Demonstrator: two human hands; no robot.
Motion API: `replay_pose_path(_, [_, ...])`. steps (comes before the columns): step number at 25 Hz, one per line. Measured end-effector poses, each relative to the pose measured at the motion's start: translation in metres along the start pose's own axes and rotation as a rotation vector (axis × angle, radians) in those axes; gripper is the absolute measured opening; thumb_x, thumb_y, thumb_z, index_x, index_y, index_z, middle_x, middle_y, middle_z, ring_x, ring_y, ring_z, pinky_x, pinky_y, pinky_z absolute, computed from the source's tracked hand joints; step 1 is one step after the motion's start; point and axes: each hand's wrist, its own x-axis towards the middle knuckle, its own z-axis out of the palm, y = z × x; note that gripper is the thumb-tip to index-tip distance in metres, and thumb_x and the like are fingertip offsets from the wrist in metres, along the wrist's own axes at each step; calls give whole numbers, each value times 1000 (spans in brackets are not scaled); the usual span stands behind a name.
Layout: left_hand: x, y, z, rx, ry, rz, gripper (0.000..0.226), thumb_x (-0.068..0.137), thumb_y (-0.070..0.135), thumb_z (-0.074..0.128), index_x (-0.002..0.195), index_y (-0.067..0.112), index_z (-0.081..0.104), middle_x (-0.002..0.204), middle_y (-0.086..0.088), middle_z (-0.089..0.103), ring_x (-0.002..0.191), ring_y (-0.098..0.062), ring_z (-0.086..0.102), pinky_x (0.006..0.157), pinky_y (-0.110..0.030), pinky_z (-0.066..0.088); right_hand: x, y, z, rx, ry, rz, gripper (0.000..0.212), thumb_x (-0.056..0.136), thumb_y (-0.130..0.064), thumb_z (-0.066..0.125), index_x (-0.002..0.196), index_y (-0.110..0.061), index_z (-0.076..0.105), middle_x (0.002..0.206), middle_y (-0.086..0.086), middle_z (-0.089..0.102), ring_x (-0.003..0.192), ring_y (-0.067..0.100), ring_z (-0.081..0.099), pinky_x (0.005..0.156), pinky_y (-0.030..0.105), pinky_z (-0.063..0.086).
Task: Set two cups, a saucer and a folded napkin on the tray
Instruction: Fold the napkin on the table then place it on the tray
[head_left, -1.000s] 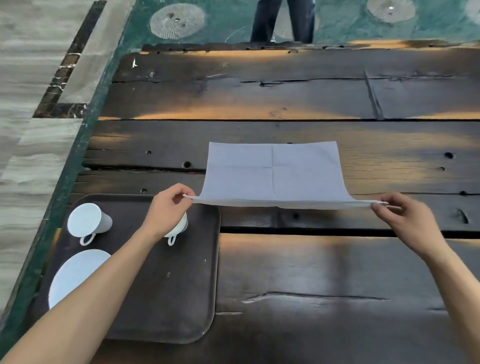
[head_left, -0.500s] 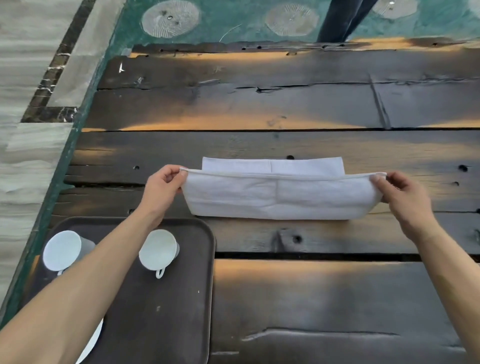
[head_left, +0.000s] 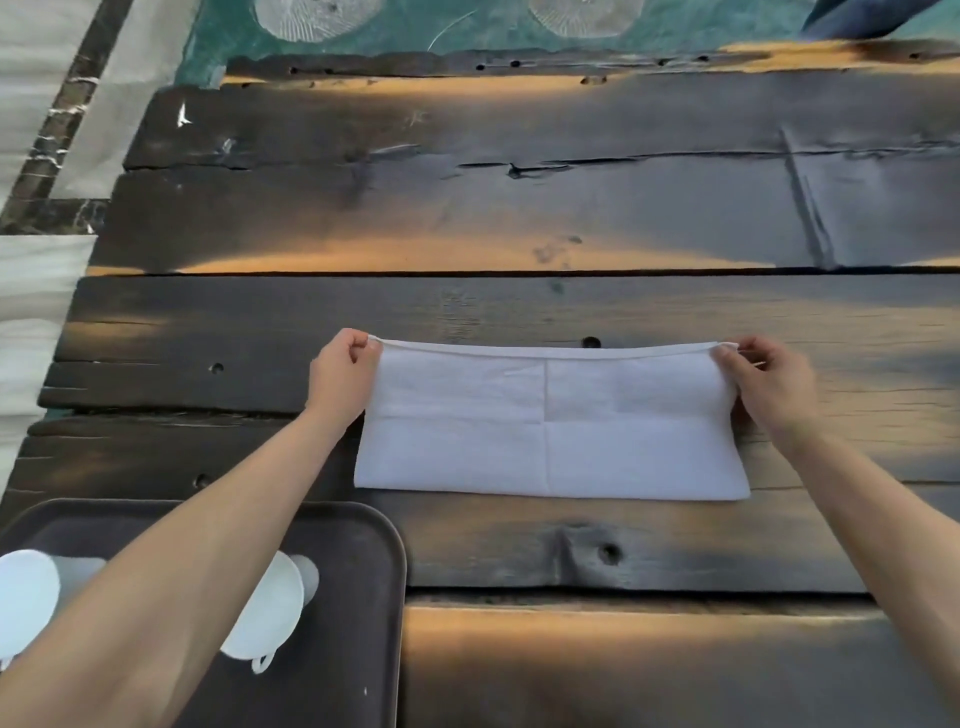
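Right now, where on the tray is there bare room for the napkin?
The tray is bare along its right side, between the right cup and the rim. The left part is crowded by the left cup and the forearm.

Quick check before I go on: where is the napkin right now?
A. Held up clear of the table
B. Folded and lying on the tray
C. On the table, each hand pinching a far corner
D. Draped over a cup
C: the napkin lies on the wooden table, beside the tray, with the left hand and right hand each pinching a far corner.
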Motion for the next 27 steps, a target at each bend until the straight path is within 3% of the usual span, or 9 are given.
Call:
replay_pose_path(5, [11,-8,5,251,4,57,20,96,38,50,89,22,60,87,3,61,78,-15,55,62,-31,38,12,7,9,-203,7,-75,19,91,-38,59,93,-22,68,86,3,66,85,27,60,73,37,43])
replay_pose_path(10, [10,-5,8,313,33,90,21,96,38,49,84,22,56,88,3,58,77,-17,54,60,-31,38,17,8,15,-354,62,-116,24,91,-39,56,100,-19,68,97,9,67,92,31,59,79,42,47])
replay_pose_path(16, [5,1,14,374,97,32,18,95,37,49,90,20,49,98,0,56,84,-24,56,73,-42,49,13,2,22,-423,119,-105,22,93,-32,54,107,-16,61,109,12,61,96,30,55,74,37,41])
replay_pose_path(20, [-7,8,11,393,82,-63,21,95,37,51,99,17,45,109,-5,52,91,-30,55,79,-47,49,-14,-7,28,-462,165,-113,37,93,-27,52,129,-18,51,132,15,50,117,36,44,94,50,42])
replay_pose_path(23, [-28,1,8,403,42,-86,29,94,39,54,110,17,45,118,-8,48,95,-34,55,83,-48,48,-57,-9,41,-507,123,-311,45,95,-29,53,137,-15,46,145,14,42,131,39,34,106,54,32])
replay_pose_path(27, [-54,-9,5,409,3,-166,44,91,43,58,122,14,45,128,-12,44,106,-37,53,82,-45,45,-116,-7,72,-647,-43,-413,58,95,-51,36,146,-23,38,156,8,32,144,37,19,114,57,19])
